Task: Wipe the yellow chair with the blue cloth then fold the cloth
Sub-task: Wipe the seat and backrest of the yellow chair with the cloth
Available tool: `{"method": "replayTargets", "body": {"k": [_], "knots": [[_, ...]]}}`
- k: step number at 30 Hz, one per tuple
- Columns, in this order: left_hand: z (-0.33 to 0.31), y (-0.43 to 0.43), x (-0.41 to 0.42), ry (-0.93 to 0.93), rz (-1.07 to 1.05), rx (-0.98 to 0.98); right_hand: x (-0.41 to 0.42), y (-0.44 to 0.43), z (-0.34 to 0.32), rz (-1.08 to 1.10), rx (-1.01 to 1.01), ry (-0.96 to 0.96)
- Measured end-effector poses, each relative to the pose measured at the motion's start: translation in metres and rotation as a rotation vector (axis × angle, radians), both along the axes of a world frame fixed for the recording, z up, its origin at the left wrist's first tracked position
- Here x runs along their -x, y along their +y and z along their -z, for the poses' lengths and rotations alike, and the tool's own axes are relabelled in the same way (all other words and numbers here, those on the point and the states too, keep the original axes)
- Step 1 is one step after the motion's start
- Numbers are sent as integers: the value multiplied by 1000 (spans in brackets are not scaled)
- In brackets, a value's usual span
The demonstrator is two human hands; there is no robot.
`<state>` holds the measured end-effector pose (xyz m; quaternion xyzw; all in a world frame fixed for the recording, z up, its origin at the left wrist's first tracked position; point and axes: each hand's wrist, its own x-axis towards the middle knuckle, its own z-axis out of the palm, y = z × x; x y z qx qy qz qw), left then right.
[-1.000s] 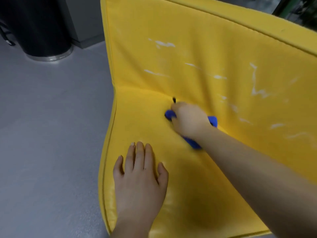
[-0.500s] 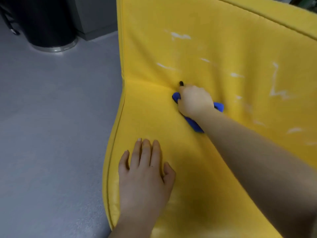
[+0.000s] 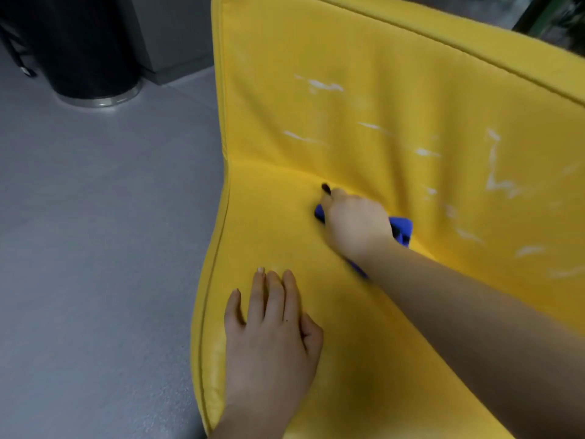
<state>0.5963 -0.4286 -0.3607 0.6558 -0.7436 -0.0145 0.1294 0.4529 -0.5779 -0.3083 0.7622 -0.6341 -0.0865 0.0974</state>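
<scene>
Near the front edge of the seat point(image 3: 269, 229), my left hand point(image 3: 272, 337) lies flat, fingers straight.
Farther back, at the crease, my right hand point(image 3: 354, 223) clutches the bunched blue cloth point(image 3: 401, 228) against the yellow chair point(image 3: 364, 359); white scuffs point(image 3: 323, 85) mark the backrest point(image 3: 380, 122).

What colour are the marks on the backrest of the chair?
White streaks on the yellow backrest, clearest in the head view.

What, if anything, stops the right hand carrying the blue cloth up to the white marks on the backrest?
Probably nothing, so yes. The right hand grips the blue cloth at the seat crease, just below the white marks; the left hand rests flat on the seat, out of the way.
</scene>
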Motion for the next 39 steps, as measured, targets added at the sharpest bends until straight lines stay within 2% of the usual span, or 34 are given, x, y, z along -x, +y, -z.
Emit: {"method": "replayTargets", "body": {"k": [3,7,10,14,17,19,20,21,23,24,25,27,29,31,36,39], "knots": [[1,1,1,19,-8,7,0,-44,-4,57,36,-21],[-3,0,0,37,-37,-2,10,-27,-6,86,-17,-104],[-3,0,0,35,-46,-8,25,26,-15,168,-113,-157],[-3,0,1,50,-57,20,56,143,-24,337,-224,-181],[-3,0,2,48,-58,20,67,208,-37,415,-424,-199],[-4,1,2,46,-57,17,58,222,-46,410,-516,-191],[-4,1,2,46,-55,15,52,218,-52,370,-466,-233],[-5,1,2,50,-55,16,47,205,-56,299,-325,-316],[-5,1,2,53,-59,30,43,156,-58,172,66,-390],[-4,1,2,51,-61,39,43,120,-56,181,202,-383],[-3,1,3,49,-61,46,43,81,-52,230,250,-358],[-1,0,3,48,-65,57,41,23,-35,326,145,-214],[0,-1,4,49,-66,55,45,0,-10,306,37,-115],[0,-2,4,56,-69,52,52,6,-1,287,3,-172],[-1,-2,3,40,-54,26,64,123,-13,289,-128,-359],[-1,-2,3,43,-67,31,60,203,-23,329,-333,-389]]}}
